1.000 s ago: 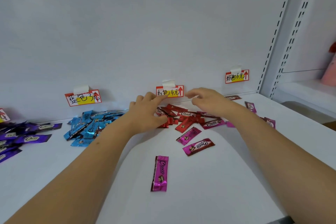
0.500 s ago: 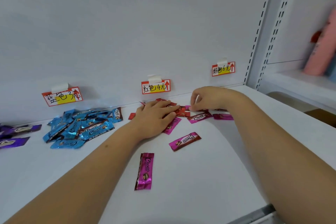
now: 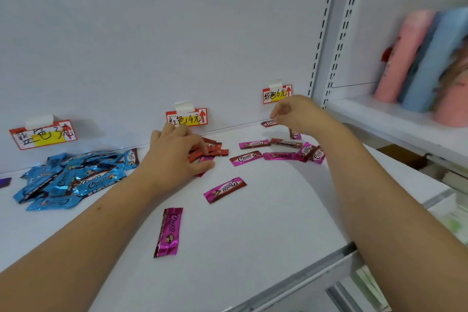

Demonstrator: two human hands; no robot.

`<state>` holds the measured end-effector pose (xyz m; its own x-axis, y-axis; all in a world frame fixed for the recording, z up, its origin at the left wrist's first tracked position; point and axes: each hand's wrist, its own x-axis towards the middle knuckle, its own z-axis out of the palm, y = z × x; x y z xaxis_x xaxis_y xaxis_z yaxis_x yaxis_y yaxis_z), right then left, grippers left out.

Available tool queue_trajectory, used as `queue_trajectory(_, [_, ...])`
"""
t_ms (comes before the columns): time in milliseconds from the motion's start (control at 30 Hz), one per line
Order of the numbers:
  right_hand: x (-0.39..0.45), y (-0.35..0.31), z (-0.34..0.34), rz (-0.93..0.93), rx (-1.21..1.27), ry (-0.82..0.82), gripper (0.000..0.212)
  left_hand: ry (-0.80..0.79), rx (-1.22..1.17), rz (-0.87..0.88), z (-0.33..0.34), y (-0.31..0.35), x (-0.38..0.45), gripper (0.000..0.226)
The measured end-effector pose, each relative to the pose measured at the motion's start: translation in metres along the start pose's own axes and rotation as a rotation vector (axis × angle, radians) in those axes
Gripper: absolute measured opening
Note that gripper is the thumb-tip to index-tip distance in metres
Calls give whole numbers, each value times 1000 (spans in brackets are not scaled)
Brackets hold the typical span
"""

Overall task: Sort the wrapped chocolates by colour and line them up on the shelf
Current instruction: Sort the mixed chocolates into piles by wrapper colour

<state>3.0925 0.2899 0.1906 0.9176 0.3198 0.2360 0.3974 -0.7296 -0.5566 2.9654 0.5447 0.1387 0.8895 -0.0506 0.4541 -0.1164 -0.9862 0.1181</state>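
Left hand: lying flat, fingers pressing the red chocolates.
Right hand: fingertips pinching, possibly holding nothing, above the pink chocolates.

Read "Choco" on pink wrapper and blue wrappers. Handwritten on price tags along back panel: "蓝色3元", "红色4元", "粉色6元", each beside red arrow.

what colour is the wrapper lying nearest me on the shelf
Magenta pink, with dark "Choco" lettering; the chocolate shows clearly in the head view.
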Motion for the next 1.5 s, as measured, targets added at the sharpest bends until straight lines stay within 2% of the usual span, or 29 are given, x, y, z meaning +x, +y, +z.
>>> queue_trajectory(100, [-18,22,-2,-45,-50,-49,7,-86,-30,32,-2,7,-3,22])
queue_trajectory(267, [-31,54,12,-94,-121,-96,18,-153,-311,11,-8,18,-10,6])
queue_trajectory(400, [-35,49,18,-107,-68,-70,8,-124,-264,-55,-14,6,-7,5])
queue_trajectory(500, [-35,48,14,-107,-52,-14,5,-193,-233,-82,-17,2,-8,4])
queue_trajectory(600, [-33,46,10,-89,7,97,8,-239,-325,-19,-17,5,-8,10])
queue_trajectory(733, [-33,34,10,-71,246,215,9,-239,-484,48,-11,11,-8,14])
queue_trajectory(800, [-33,22,15,-61,379,165,12,-175,-489,56,-6,13,-6,14])
queue_trajectory(900, [-35,2,27,-136,579,-77,23,-75,-444,48,0,12,-2,19])
queue_trajectory(933, [-34,1,29,-153,543,-100,26,-59,-409,61,1,10,-2,20])
queue_trajectory(1000, [-33,8,23,-169,352,-43,27,-78,-357,102,4,6,-3,27])
queue_trajectory(1100, [-43,40,-1,-65,134,80,22,-188,-274,141,8,5,-3,44])
queue_trajectory(1200, [-62,77,-16,3,37,123,21,-307,-206,145,14,7,-3,47])
queue_trajectory(1267, [-72,91,-14,-21,-38,72,25,-366,-185,128,13,7,-2,48])
queue_trajectory(1333, [-76,92,-7,-118,-170,-16,38,-378,-198,101,11,4,-1,51])
queue_trajectory(1433, [-78,77,-3,-148,-339,-179,51,-386,-166,95,8,2,-3,72])
queue_trajectory(1500, [-81,72,-4,-128,-339,-247,57,-383,-89,113,7,9,-6,86])
